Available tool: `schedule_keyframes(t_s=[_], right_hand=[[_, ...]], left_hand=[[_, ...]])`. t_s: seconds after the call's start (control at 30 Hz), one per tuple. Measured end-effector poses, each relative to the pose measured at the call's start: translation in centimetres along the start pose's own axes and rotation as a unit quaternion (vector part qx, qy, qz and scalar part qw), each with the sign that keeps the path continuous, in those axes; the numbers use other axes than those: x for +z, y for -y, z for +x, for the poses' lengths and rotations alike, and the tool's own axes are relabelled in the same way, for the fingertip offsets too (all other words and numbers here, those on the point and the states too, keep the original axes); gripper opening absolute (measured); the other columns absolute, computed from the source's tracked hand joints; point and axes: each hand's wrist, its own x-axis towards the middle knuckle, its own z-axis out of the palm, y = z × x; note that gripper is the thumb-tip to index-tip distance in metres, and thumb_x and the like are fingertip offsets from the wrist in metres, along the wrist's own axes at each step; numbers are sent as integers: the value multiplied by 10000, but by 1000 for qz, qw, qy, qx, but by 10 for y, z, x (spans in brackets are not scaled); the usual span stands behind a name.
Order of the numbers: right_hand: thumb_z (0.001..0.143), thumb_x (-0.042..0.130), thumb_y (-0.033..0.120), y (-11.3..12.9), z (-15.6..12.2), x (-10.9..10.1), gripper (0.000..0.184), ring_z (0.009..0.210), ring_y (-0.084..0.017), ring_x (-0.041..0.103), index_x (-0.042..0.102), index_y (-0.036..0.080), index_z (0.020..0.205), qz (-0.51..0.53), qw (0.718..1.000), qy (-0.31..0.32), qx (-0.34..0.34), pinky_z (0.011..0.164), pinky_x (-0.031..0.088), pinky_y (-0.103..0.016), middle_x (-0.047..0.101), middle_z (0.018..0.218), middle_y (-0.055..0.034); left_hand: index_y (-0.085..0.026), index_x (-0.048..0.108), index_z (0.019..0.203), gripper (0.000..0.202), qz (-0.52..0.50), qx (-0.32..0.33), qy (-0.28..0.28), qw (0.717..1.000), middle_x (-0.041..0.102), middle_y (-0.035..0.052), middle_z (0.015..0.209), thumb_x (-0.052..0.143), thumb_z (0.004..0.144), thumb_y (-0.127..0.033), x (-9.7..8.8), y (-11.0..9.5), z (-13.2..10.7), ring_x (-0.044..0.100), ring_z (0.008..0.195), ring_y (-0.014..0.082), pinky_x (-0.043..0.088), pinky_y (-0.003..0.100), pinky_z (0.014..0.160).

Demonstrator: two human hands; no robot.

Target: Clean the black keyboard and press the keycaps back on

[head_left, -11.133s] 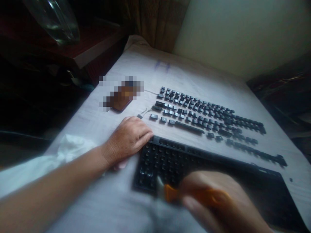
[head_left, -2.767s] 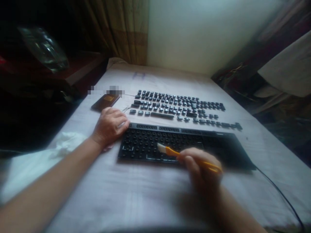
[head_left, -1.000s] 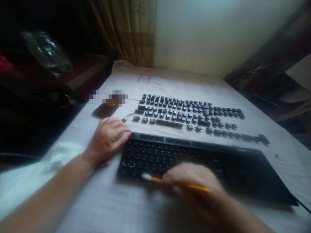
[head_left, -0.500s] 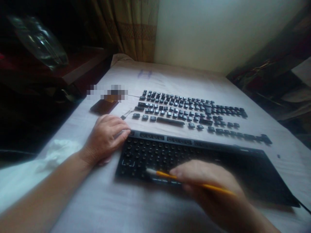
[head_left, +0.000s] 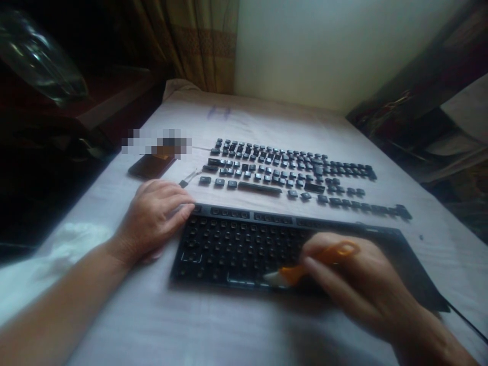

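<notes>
A black keyboard base point(head_left: 244, 244) with its keycaps removed lies on a white cloth point(head_left: 198, 325). My left hand point(head_left: 152, 218) rests at its top left corner, fingers curled against the frame. My right hand point(head_left: 354, 279) is closed round a small orange-handled brush point(head_left: 305, 267) whose pale bristles touch the base's front row, near the middle. The removed keycaps point(head_left: 290, 170) are laid out in rows on the cloth behind the keyboard. A wire keycap puller point(head_left: 188, 177) lies just beyond my left hand.
A dark phone point(head_left: 150, 163) lies at the back left of the cloth. A crumpled white tissue point(head_left: 70, 244) sits by my left forearm. The keyboard's cable point(head_left: 467, 323) runs off to the right. Dark furniture flanks both sides; a clear bottle point(head_left: 38, 56) stands at the left.
My right hand has turned the brush and moved its bristles to the right along the front row. My left hand stays at the keyboard's corner.
</notes>
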Motion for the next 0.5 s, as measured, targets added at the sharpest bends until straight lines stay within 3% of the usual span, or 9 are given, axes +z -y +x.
schedule_keyframes(t_s=[0.2,0.37,0.5], right_hand=[[903,535,79,-1,-5,2,160,529,-113,622,613,219,897,40,995,-87,39,498,492,-221,661,683,18],[901,560,66,-2,-1,13,149,618,-117,666,631,181,964,51,998,-34,-32,573,523,-213,713,760,-13],[896,513,50,0,0,8,151,544,-96,611,604,170,881,29,999,-25,-7,513,471,-197,652,672,3]], left_hand=[[-176,708,975,309,6,10,-4,1000,727,70,974,459,1007,-357,1,2,-1,625,1001,287,414,467,916],[-173,710,974,293,11,15,-9,1000,727,70,963,468,1003,-335,2,4,0,630,992,282,426,463,916],[-174,713,962,294,14,18,-12,1000,728,70,953,467,1000,-329,3,3,1,635,982,281,428,456,915]])
